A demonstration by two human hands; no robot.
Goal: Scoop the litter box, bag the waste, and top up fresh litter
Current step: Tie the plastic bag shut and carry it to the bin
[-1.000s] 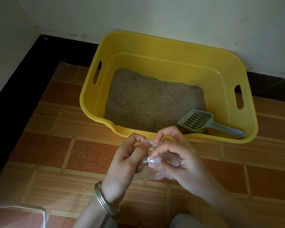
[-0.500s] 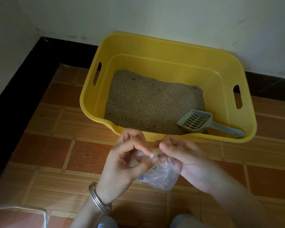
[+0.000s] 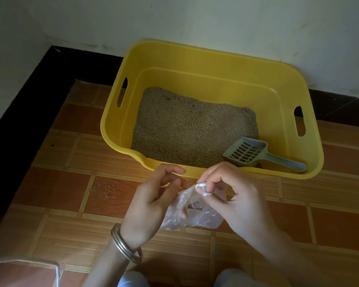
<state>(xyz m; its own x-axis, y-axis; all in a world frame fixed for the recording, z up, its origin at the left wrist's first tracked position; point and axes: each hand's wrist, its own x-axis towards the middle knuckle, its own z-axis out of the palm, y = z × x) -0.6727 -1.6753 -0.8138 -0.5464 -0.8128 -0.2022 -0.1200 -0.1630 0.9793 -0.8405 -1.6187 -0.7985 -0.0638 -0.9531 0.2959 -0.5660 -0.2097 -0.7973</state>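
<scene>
A yellow litter box (image 3: 311, 154) stands on the tiled floor against the wall, with tan litter (image 3: 187, 129) covering its bottom. A grey slotted scoop (image 3: 255, 153) lies in its near right corner, handle pointing right. In front of the box I hold a small clear plastic bag (image 3: 197, 216) with dark bits inside. My right hand (image 3: 234, 195) pinches the bag's twisted neck. My left hand (image 3: 151, 204) grips the bag's left side, fingers partly under the plastic.
A few litter grains (image 3: 110, 190) lie on the floor tile left of my hands. A black skirting (image 3: 29, 112) runs along the left wall and behind the box. A pale rim of something (image 3: 50, 266) shows at the bottom left.
The bag has dropped lower and spread out between my hands. My right hand now pinches its bunched neck, and my left hand has opened its upper fingers while holding the side.
</scene>
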